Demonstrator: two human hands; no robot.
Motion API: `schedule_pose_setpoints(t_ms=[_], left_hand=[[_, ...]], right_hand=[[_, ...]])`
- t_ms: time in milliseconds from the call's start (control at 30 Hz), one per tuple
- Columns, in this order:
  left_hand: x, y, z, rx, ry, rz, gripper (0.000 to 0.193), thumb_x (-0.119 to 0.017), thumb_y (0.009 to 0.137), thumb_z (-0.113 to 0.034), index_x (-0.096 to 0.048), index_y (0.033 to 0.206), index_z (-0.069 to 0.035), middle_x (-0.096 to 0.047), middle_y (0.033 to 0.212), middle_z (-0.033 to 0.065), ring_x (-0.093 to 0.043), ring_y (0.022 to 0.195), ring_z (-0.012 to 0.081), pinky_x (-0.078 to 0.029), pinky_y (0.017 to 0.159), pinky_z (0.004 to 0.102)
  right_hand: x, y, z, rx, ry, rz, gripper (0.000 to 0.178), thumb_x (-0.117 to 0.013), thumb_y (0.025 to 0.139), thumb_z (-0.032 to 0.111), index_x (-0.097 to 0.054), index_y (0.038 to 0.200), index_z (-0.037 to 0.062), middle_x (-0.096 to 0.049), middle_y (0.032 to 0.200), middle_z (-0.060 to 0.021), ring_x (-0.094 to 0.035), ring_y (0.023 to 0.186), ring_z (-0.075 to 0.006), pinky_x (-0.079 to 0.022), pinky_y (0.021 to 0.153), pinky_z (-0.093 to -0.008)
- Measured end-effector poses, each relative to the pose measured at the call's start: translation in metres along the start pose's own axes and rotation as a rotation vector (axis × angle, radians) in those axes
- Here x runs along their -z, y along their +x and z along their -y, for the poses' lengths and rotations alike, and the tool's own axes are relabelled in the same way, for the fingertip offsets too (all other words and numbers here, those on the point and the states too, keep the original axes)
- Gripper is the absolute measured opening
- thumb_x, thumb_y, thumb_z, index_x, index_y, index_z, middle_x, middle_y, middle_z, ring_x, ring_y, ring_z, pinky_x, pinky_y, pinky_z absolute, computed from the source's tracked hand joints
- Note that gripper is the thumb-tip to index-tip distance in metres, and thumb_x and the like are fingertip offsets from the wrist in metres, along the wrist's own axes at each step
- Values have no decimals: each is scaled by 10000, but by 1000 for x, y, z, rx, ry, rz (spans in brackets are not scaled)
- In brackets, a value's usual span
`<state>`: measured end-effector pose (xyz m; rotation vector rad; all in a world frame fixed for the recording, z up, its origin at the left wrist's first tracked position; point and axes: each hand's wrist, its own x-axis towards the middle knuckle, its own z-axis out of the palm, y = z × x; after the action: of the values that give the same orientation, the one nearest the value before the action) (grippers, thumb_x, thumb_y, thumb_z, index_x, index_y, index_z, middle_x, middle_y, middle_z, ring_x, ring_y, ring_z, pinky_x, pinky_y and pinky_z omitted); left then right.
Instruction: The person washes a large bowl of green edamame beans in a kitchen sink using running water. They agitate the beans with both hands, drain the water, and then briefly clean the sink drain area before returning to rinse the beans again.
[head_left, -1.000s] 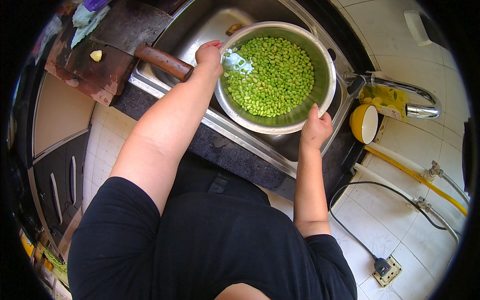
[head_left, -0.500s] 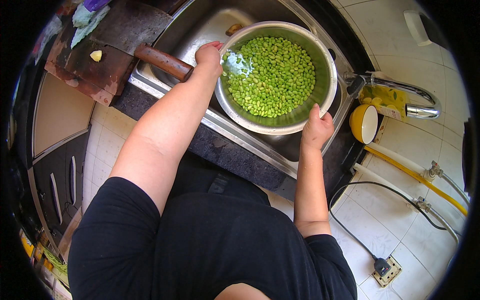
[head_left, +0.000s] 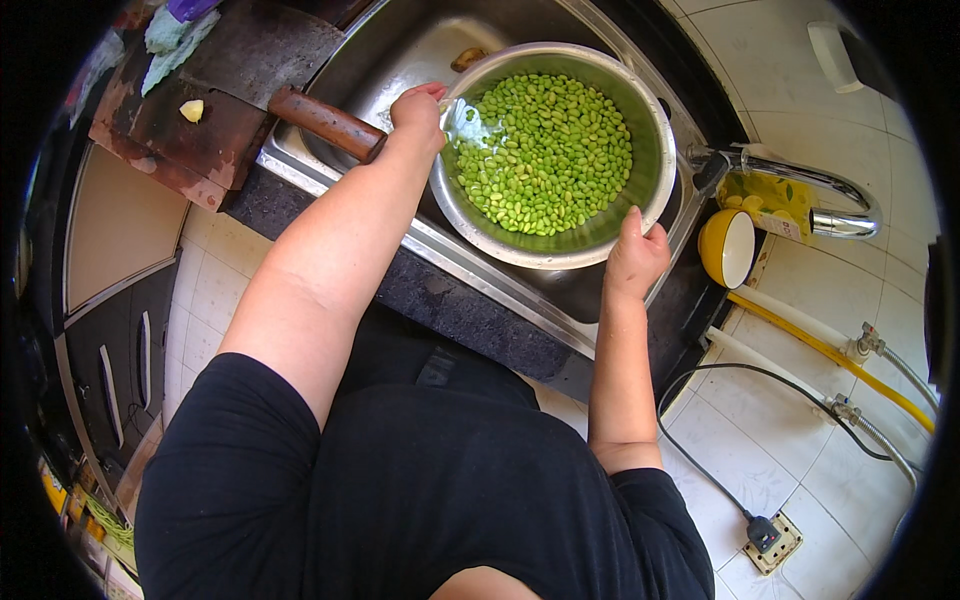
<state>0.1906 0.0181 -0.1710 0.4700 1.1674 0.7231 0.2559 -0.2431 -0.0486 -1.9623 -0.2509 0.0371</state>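
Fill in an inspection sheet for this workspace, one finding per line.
Surface: steel sink in a dark counter.
Things in hand: metal basin of green beans in water, over the sink.
Clutter: pale piece on brown board; brown handle across the sink edge; yellow bowl.
Hands: right hand grips the basin's lower-right rim, thumb on top; left hand at its left rim, grip unclear.
Cables: black cable, plug at a socket.
Surroundings: tap, white tiles.
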Motion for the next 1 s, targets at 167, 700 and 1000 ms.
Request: schedule_pose_setpoints(t_ms=[167,700,1000], left_hand=[[0,-5,-6,76,-12,47,283,-296,840,20,-566,921,43,-588,943,141,-559,888,236,-463,808,352],[2,3,-4,249,-199,67,159,-472,790,-90,-582,783,24,-575,787,127,-554,710,245,-482,673,387],[3,3,-4,315,-229,85,159,-474,777,-70,-586,779,43,-560,792,135,-540,690,243,-475,639,367]], right_hand=[[2,2,5,19,-87,-42,211,-597,788,155,-596,736,-49,-588,662,-35,-481,604,-77,-409,560,-240],[7,5,10,-9,-42,6,185,-579,812,127,-609,854,-51,-611,784,-30,-508,667,-69,-416,625,-211],[4,6,15,58,10,-14,187,-580,802,131,-586,740,-46,-592,687,-31,-483,618,-71,-406,572,-227]])
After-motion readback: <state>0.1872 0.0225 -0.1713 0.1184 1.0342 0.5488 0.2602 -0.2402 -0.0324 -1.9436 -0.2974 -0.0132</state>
